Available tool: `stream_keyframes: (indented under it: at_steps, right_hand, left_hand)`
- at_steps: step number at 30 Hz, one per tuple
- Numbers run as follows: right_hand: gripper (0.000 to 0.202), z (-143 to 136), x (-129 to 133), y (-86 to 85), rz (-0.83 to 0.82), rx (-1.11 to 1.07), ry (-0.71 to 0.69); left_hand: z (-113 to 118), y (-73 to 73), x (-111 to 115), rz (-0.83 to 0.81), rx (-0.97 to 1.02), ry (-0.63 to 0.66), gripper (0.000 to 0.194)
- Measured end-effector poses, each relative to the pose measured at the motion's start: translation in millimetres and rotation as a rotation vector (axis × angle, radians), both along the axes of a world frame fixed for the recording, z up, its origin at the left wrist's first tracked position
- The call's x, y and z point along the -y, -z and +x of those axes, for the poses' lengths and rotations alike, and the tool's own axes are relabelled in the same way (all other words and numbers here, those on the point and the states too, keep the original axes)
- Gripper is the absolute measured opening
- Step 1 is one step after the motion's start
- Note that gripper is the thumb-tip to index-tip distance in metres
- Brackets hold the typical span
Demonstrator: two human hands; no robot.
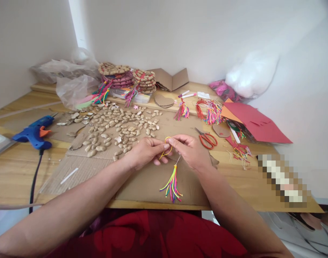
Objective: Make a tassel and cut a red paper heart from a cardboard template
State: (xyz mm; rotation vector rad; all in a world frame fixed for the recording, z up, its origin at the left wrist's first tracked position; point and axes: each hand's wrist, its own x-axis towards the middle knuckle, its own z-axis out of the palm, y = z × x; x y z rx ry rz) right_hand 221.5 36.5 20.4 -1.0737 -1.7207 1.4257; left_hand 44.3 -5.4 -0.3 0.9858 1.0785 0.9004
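Observation:
My left hand (150, 151) and my right hand (189, 150) meet over the cardboard sheet (142, 188), thumbs and forefingers pinched. Between them runs a thin yellow cord (168, 153), bent into a small loop, and both hands grip it. Below my right hand a multicoloured cord tassel (174, 184) hangs or lies on a pale string, bound at its top with yellow. Whether the yellow loop joins the tassel cannot be made out. Orange-handled scissors (208, 139) lie to the right of my right hand.
Peanuts (121, 123) spread over the cardboard to the left. A blue glue gun (36, 132) lies farther left, its cable trailing forward. Stacked peanut-covered pieces (117, 77) stand behind. More tassels (213, 111) and red paper (266, 123) are at right.

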Motion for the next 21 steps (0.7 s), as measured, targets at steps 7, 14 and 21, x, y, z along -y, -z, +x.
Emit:
stream_keyframes:
  at_steps: [7,14,21]
  right_hand:
    - [0.030,0,-4,11.0,-0.132,-0.095,0.048]
    - [0.025,-4,-3,12.7,-0.156,-0.147,0.083]
    - [0.030,-10,-2,18.7,-0.281,-0.227,0.044]
  left_hand:
    - [-1,1.3,1,0.090,-0.096,-0.012,0.043]
    - [-3,7.3,0,0.308,-0.298,-0.027,0.039]
    - [2,5.5,0,0.172,-0.045,-0.036,0.043]
